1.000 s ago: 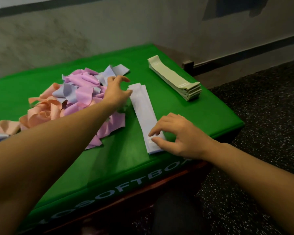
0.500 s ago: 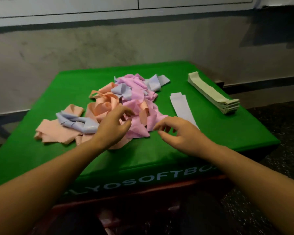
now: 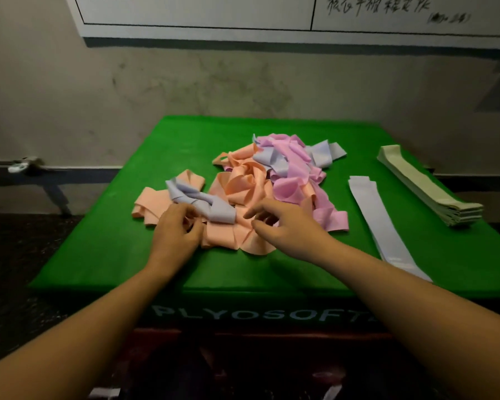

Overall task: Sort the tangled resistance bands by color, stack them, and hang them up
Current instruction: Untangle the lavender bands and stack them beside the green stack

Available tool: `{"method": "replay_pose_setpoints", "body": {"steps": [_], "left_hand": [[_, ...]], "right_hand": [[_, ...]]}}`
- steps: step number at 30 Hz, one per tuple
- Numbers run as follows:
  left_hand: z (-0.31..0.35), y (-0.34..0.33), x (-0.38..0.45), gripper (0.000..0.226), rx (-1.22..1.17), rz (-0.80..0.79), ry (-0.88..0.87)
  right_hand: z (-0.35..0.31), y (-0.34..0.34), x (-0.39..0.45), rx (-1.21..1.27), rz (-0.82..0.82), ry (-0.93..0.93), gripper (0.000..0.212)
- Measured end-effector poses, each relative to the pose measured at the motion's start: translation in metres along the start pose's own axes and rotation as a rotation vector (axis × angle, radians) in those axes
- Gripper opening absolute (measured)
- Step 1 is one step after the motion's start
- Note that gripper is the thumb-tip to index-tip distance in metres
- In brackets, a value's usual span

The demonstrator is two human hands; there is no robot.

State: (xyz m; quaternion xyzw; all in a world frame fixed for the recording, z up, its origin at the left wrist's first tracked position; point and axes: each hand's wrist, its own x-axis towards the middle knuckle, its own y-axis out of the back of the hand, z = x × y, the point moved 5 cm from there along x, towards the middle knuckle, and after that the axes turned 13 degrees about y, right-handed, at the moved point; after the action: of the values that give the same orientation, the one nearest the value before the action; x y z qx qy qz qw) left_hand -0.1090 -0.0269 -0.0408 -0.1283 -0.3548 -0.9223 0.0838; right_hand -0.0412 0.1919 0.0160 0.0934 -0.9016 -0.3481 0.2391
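The lavender band (image 3: pixel 202 202) is pinched at its near end by the left hand (image 3: pixel 176 229); the right hand (image 3: pixel 283 226) hovers, loosely curled, empty. It should be drawn out slowly while the peach bands (image 3: pixel 240 186) are held down.

A tangled heap of peach, pink and lilac elastic bands (image 3: pixel 266 183) lies at the centre of the green padded surface (image 3: pixel 104 255). To its right lies a flat stack of lilac bands (image 3: pixel 378 223); farther right, near the edge, a stack of pale green bands (image 3: pixel 425 186). Both hands rest at the heap's near edge, left hand (image 3: pixel 175 232) beside right hand (image 3: pixel 283 226). A white wall board (image 3: pixel 272 18) hangs behind.
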Motion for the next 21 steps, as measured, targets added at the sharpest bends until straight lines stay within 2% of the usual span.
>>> {"method": "replay_pose_setpoints", "body": {"steps": [6, 9, 11, 13, 15, 17, 19, 21], "left_hand": [[0.004, 0.000, -0.009, 0.018, 0.195, 0.106, -0.069], [0.002, -0.002, -0.007, 0.020, 0.120, 0.062, -0.042], [0.002, -0.002, -0.007, 0.020, 0.047, 0.027, -0.030], [0.003, -0.002, -0.008, 0.019, 0.031, 0.020, -0.018], [0.002, -0.002, -0.009, 0.017, 0.043, 0.026, -0.011], [0.000, -0.003, -0.009, 0.023, 0.036, 0.020, 0.004], [-0.001, -0.003, -0.009, 0.032, 0.023, 0.010, 0.027], [-0.003, -0.005, -0.008, 0.041, 0.007, -0.014, 0.053]], "right_hand": [[-0.008, -0.026, 0.055, -0.088, 0.013, -0.047, 0.016], [-0.005, -0.035, 0.078, -0.144, 0.031, -0.129, 0.019], [0.009, -0.041, 0.089, -0.180, 0.050, -0.237, 0.030], [0.025, -0.051, 0.095, -0.254, -0.004, -0.335, 0.044], [0.038, -0.065, 0.093, -0.304, -0.136, -0.380, 0.037], [0.040, -0.068, 0.089, -0.356, -0.173, -0.341, 0.021], [0.029, -0.059, 0.085, -0.402, -0.069, -0.226, 0.019], [0.017, -0.049, 0.080, -0.318, 0.057, -0.106, 0.017]]}}
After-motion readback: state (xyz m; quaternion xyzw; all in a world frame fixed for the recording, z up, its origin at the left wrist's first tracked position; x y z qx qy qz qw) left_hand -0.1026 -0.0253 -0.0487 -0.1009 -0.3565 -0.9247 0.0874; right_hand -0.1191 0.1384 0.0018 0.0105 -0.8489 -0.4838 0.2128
